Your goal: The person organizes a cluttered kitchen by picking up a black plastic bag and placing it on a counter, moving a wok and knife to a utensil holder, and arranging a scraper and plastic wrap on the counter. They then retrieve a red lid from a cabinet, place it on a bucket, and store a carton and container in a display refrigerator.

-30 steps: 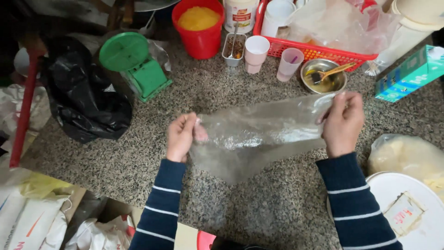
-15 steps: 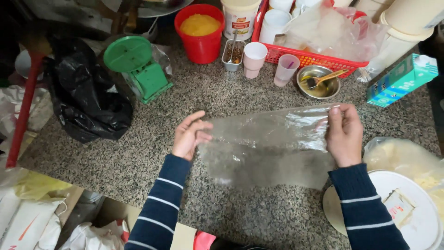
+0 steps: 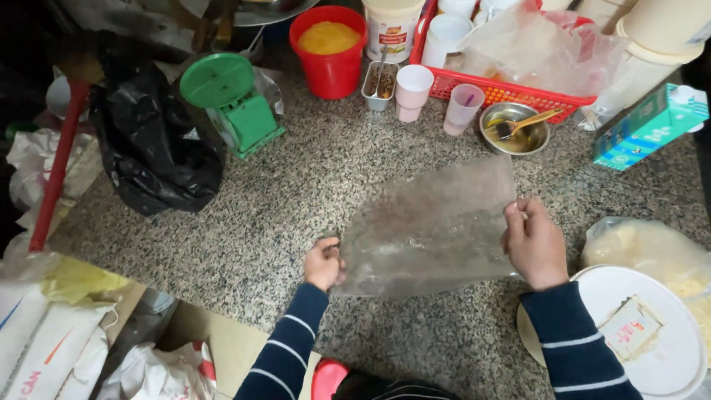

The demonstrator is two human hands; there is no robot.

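Where the clear plastic bag hung crumpled a second ago, it now lies spread low over the speckled counter. Left hand and right hand stand apart, each pinching an edge, so the bag looks flattened and ready for handling.

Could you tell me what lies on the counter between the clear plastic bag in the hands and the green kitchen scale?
Nothing: in the head view the speckled counter is bare between the clear plastic bag and the green kitchen scale.

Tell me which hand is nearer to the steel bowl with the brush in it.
Right. The right hand holds the clear plastic bag's edge just below the steel bowl; the left hand grips the bag's opposite lower corner, farther away.
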